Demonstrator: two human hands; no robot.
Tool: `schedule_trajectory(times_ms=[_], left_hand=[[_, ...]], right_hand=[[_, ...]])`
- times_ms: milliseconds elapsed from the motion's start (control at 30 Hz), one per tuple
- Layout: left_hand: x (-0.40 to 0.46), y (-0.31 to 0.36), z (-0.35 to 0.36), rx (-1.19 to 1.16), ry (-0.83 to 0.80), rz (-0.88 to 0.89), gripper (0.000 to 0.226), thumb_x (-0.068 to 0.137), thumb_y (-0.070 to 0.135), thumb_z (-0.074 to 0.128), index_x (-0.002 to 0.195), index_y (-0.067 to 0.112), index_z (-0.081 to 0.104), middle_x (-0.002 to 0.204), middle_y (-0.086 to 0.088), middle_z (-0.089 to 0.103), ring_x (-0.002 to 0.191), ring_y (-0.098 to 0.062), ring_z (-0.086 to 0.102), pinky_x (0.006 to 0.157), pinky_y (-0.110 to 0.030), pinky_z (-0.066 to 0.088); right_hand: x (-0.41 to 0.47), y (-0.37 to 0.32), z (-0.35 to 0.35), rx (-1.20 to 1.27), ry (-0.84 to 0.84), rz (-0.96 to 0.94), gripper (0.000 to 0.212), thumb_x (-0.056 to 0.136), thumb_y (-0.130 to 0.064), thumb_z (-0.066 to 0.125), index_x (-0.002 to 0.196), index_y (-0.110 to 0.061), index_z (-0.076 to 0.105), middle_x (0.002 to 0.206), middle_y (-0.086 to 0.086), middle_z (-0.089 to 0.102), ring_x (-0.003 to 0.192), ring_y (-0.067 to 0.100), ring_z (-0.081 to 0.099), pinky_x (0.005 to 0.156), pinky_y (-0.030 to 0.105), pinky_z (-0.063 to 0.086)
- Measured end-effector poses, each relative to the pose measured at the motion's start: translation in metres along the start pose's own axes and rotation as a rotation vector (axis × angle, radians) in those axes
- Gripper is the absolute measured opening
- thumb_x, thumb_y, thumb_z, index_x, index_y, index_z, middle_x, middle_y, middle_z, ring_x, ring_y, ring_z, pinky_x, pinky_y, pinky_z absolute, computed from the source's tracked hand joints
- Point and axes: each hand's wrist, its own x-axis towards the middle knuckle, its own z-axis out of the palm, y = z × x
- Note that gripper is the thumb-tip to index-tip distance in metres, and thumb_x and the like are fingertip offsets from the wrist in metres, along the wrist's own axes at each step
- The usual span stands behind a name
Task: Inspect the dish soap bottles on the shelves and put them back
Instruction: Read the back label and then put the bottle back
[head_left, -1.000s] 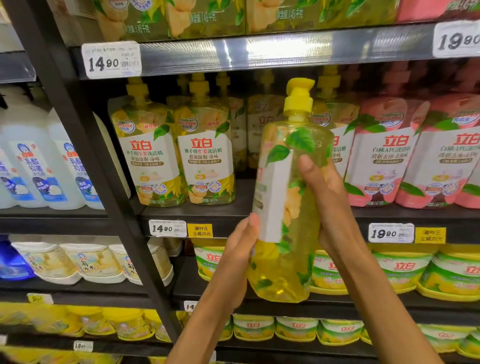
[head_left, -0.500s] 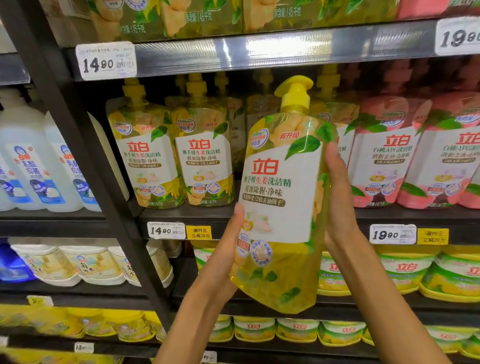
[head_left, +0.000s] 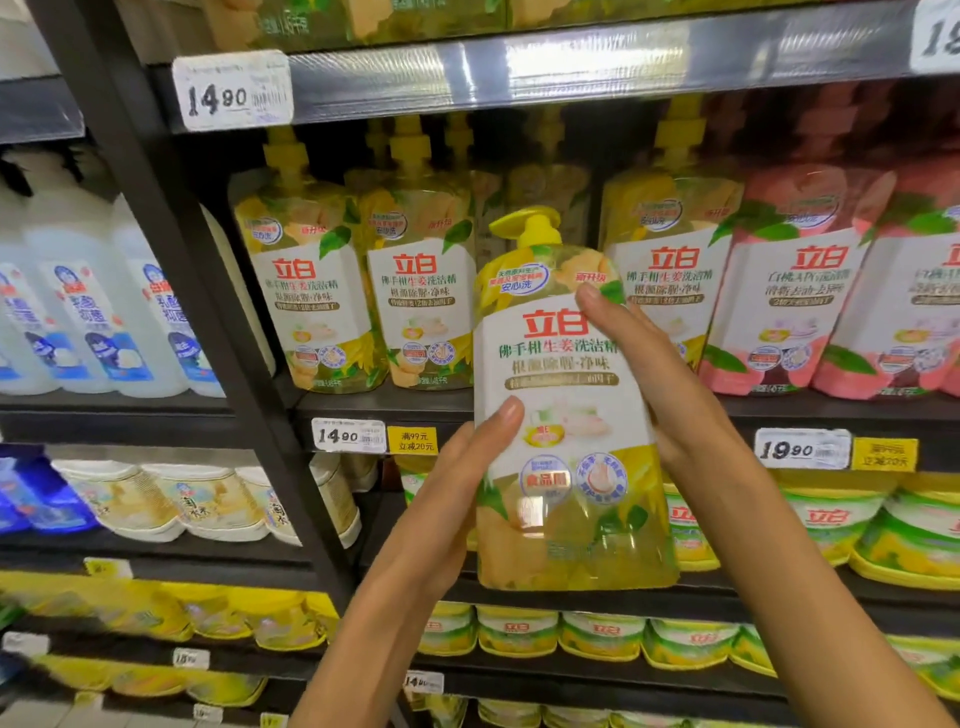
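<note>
I hold a yellow dish soap bottle (head_left: 563, 415) with a yellow pump and a white label upright in front of the middle shelf (head_left: 831, 410), its front label facing me. My left hand (head_left: 467, 488) grips its lower left side, thumb on the label. My right hand (head_left: 660, 374) grips the right side, thumb laid across the upper label. Behind it on the shelf stand matching yellow bottles (head_left: 421, 291), with a gap directly behind the held bottle.
Pink bottles (head_left: 795, 291) fill the shelf's right part. White bottles with blue labels (head_left: 98, 312) stand in the left bay beyond a black upright post (head_left: 208, 322). Lower shelves carry yellow-green tubs (head_left: 831, 525). Price tags read 14.90 and 19.90.
The bottle turned from edge-on to label facing me, then came lower and more upright in the view. My right thumb moved onto the front label.
</note>
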Motion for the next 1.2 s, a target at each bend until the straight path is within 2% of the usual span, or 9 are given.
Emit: schedule_trajectory(times_ms=[133, 233, 300, 367, 400, 533, 667, 933, 1200], left_hand=[[0.003, 0.014, 0.006, 0.105, 0.024, 0.037, 0.037, 0.102, 0.008, 0.032, 0.136, -0.005, 0.043, 0.125, -0.020, 0.062, 0.117, -0.025, 0.059, 0.052, -0.004, 0.044], [0.003, 0.023, 0.006, -0.182, 0.152, 0.135, 0.041, 0.103, 0.012, 0.027, 0.140, -0.007, 0.033, 0.148, -0.024, 0.036, 0.133, -0.029, 0.040, 0.071, -0.016, 0.044], [0.001, 0.025, 0.012, -0.133, 0.212, 0.123, 0.043, 0.104, 0.014, 0.024, 0.141, -0.007, 0.032, 0.149, -0.024, 0.033, 0.103, -0.008, 0.065, 0.070, -0.017, 0.044], [-0.008, 0.031, 0.025, -0.089, 0.148, 0.064, 0.042, 0.103, 0.009, 0.021, 0.139, -0.009, 0.033, 0.145, -0.028, 0.036, 0.044, 0.003, 0.061, 0.043, -0.012, 0.044], [-0.011, 0.031, 0.028, -0.071, 0.116, 0.056, 0.042, 0.103, 0.009, 0.021, 0.139, -0.009, 0.035, 0.143, -0.029, 0.037, 0.041, 0.002, 0.060, 0.037, -0.011, 0.041], [-0.007, 0.028, 0.007, -0.295, 0.001, 0.047, 0.042, 0.103, 0.015, 0.026, 0.139, -0.006, 0.037, 0.143, -0.023, 0.042, 0.097, -0.007, 0.068, 0.065, -0.016, 0.047], [-0.002, 0.021, 0.007, 0.007, -0.009, -0.110, 0.043, 0.080, 0.046, 0.050, 0.113, 0.022, 0.063, 0.103, -0.004, 0.074, 0.077, -0.013, 0.074, 0.061, -0.025, 0.059], [0.003, -0.012, -0.008, 0.144, -0.003, -0.017, 0.059, 0.072, 0.063, 0.055, 0.118, 0.027, 0.066, 0.112, 0.000, 0.072, 0.104, -0.020, 0.069, 0.088, -0.039, 0.056], [0.007, -0.037, -0.010, 0.303, 0.097, 0.343, 0.038, 0.086, 0.037, 0.058, 0.121, 0.025, 0.055, 0.108, 0.003, 0.071, 0.098, -0.011, 0.069, 0.073, -0.019, 0.055]], right_hand=[[0.003, -0.005, 0.001, 0.038, -0.049, 0.201, 0.035, 0.094, -0.041, 0.058, 0.115, -0.015, 0.068, 0.111, 0.012, 0.073, 0.102, 0.028, 0.071, 0.085, 0.041, 0.058], [0.004, -0.005, -0.002, 0.018, -0.037, 0.264, 0.034, 0.097, -0.042, 0.052, 0.109, -0.016, 0.068, 0.103, 0.010, 0.075, 0.090, 0.023, 0.074, 0.065, 0.033, 0.060], [0.004, -0.004, -0.005, 0.019, -0.033, 0.276, 0.036, 0.098, -0.042, 0.049, 0.112, -0.014, 0.067, 0.106, 0.011, 0.075, 0.092, 0.023, 0.073, 0.065, 0.034, 0.060], [0.002, -0.001, -0.006, 0.041, -0.023, 0.275, 0.035, 0.099, -0.041, 0.048, 0.109, -0.014, 0.068, 0.104, 0.011, 0.075, 0.090, 0.024, 0.074, 0.063, 0.034, 0.060], [0.001, 0.002, -0.007, 0.062, -0.015, 0.273, 0.034, 0.099, -0.040, 0.049, 0.107, -0.013, 0.068, 0.101, 0.011, 0.076, 0.088, 0.024, 0.074, 0.061, 0.034, 0.060], [-0.004, 0.008, -0.007, 0.148, 0.038, 0.265, 0.032, 0.098, -0.038, 0.052, 0.105, -0.012, 0.069, 0.094, 0.012, 0.076, 0.080, 0.025, 0.075, 0.056, 0.034, 0.059], [-0.008, 0.009, -0.006, 0.180, 0.062, 0.205, 0.033, 0.098, -0.039, 0.051, 0.108, -0.014, 0.068, 0.095, 0.010, 0.077, 0.079, 0.023, 0.075, 0.054, 0.030, 0.058], [-0.011, 0.006, 0.003, 0.096, 0.080, -0.089, 0.060, 0.091, -0.047, 0.058, 0.143, -0.020, 0.044, 0.133, 0.013, 0.061, 0.120, 0.029, 0.061, 0.105, 0.053, 0.044], [-0.016, -0.004, -0.001, -0.041, -0.002, -0.184, 0.074, 0.087, -0.058, 0.049, 0.147, -0.017, 0.037, 0.137, 0.010, 0.058, 0.125, 0.026, 0.057, 0.108, 0.051, 0.042]])
